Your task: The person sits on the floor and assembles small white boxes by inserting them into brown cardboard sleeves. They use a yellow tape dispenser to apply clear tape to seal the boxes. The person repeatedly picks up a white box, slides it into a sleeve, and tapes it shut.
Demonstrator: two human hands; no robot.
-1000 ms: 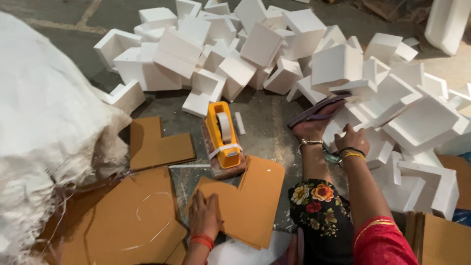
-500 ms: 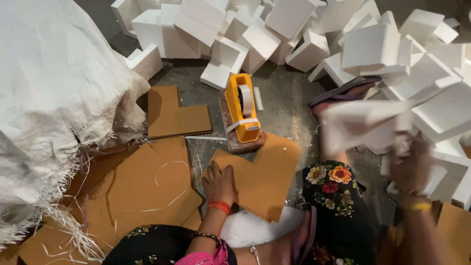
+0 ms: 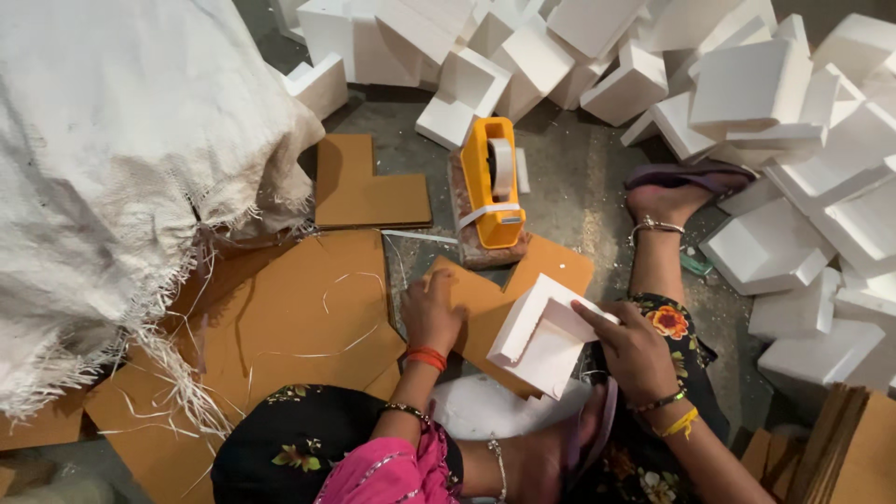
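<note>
My right hand [image 3: 631, 347] grips a white foam corner block [image 3: 543, 334] and holds it just above the floor in front of me. My left hand [image 3: 431, 311] presses flat on a brown cardboard cut-out [image 3: 509, 297] lying on the floor. An orange tape dispenser [image 3: 493, 181] stands just beyond the cardboard, on a small brown base. My foot in a sandal [image 3: 674, 191] rests to the right of the dispenser.
A heap of white foam corner blocks [image 3: 747, 93] fills the back and right. A big white woven sack [image 3: 121, 177] bulges at the left, fraying threads hanging. More brown cardboard pieces [image 3: 364, 187] lie on the grey floor. A stack of cardboard [image 3: 840, 448] sits at bottom right.
My right hand reached into the foam heap, then swung back with one foam block and now holds it over the cardboard. My left hand stayed on the cardboard. The view tilted down.
</note>
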